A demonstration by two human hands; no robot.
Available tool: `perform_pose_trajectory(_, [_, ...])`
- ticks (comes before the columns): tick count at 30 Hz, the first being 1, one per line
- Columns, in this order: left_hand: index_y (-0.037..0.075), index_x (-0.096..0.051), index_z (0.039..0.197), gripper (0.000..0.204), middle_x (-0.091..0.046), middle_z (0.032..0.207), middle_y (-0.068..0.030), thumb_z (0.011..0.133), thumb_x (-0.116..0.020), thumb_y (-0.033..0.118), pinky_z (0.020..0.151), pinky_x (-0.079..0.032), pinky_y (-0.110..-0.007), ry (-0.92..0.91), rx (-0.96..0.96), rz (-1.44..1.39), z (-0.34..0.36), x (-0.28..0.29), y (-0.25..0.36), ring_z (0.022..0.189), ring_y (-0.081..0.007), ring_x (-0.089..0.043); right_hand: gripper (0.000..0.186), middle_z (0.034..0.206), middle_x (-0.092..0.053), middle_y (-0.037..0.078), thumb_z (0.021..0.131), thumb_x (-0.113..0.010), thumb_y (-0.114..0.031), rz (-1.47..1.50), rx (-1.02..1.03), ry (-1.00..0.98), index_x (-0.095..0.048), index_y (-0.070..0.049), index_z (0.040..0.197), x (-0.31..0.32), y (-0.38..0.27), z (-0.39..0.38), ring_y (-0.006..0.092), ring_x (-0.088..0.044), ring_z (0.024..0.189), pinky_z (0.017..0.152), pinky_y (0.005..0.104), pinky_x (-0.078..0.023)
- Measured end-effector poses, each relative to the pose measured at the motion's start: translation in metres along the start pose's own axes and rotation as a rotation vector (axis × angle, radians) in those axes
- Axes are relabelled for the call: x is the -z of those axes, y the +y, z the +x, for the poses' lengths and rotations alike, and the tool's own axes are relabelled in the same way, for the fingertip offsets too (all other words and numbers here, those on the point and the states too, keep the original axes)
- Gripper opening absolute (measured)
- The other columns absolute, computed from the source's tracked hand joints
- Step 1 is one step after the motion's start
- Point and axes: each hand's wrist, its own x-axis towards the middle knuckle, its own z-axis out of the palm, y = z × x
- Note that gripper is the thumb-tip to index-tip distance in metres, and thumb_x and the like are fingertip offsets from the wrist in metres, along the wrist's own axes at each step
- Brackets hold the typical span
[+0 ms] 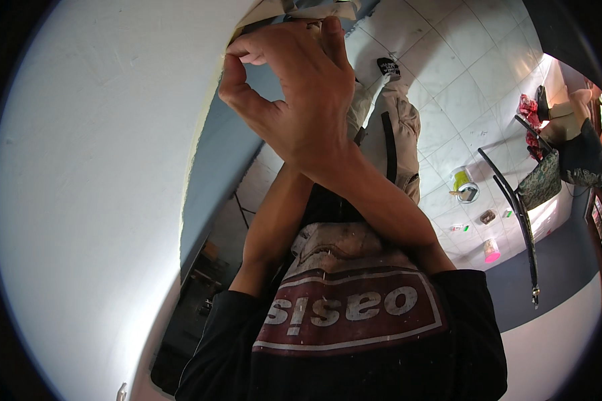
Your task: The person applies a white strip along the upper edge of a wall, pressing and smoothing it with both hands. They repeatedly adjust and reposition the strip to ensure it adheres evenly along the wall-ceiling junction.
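High in the view, my right hand [304, 93] reaches across to the upper left, its thumb and forefinger pinched together at the wall's edge. A ragged pale-yellow strip of masking tape [202, 130] runs along the line between the white and blue-grey wall paint and meets these fingertips. Crumpled beige tape or paper [324, 10] bunches just beyond the knuckles. My forearms cross at the wrists, the right one in front. Behind it comes my left forearm [277, 217]; my left hand is mostly hidden, so its fingers and anything in them cannot be made out.
White wall [87, 167] fills the left side, above a blue-grey band [204, 167]. On the tiled floor [448, 100] stand an open paint can [468, 194] with a brush across it and a pink tub [491, 250]. At right are a chair [542, 184] and another person [578, 144].
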Motion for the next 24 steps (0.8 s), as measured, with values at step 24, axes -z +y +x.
perform_pose_trajectory(24, [0.002, -0.069, 0.109, 0.02, -0.073, 0.085, -0.0056, 0.096, -0.076, 0.014, 0.069, -0.053, -0.03, -0.063, -0.054, -0.013, 0.0061, 0.0048, -0.0037, 0.078, -0.0134, -0.067, 0.03, 0.081, -0.071, -0.01, 0.071, -0.09, -0.013, -0.111, -0.028, 0.03, -0.066, -0.017, 0.088, -0.0098, -0.0003, -0.0025, 0.0075, -0.071, 0.075, 0.099, 0.0399, -0.046])
